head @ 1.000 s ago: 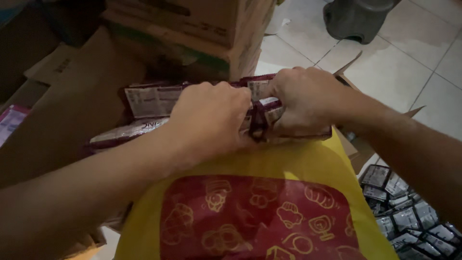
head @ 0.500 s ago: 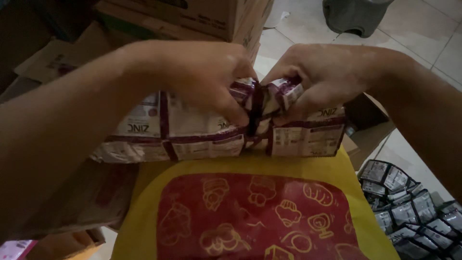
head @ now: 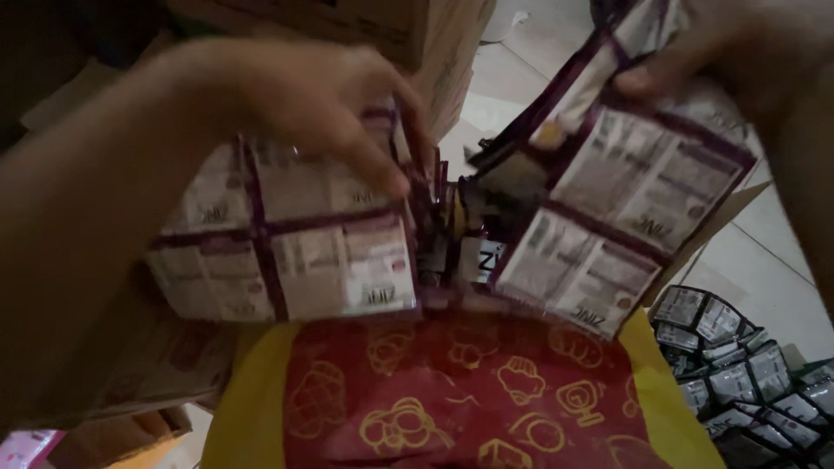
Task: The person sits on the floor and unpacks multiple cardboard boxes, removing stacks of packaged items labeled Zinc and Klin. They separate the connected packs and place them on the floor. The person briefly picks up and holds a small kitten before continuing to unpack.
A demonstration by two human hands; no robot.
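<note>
yellow bag with red panel and gold doodles [head: 460, 399] nearest, bottom centre. dark sachet pile [head: 738, 373] on pale tiled floor [head: 782, 269] at right. pink packet [head: 26, 447] bottom left corner. cardboard boxes [head: 408, 35] stacked behind, dim room. sachet strips [head: 287, 252], white panels with maroon borders, joined in sheets, held just above bag. left hand [head: 304, 104] clamps left sheet from above; right hand [head: 730, 43] pinches right sheet, tilted up. sheets meet at middle fold.
</note>
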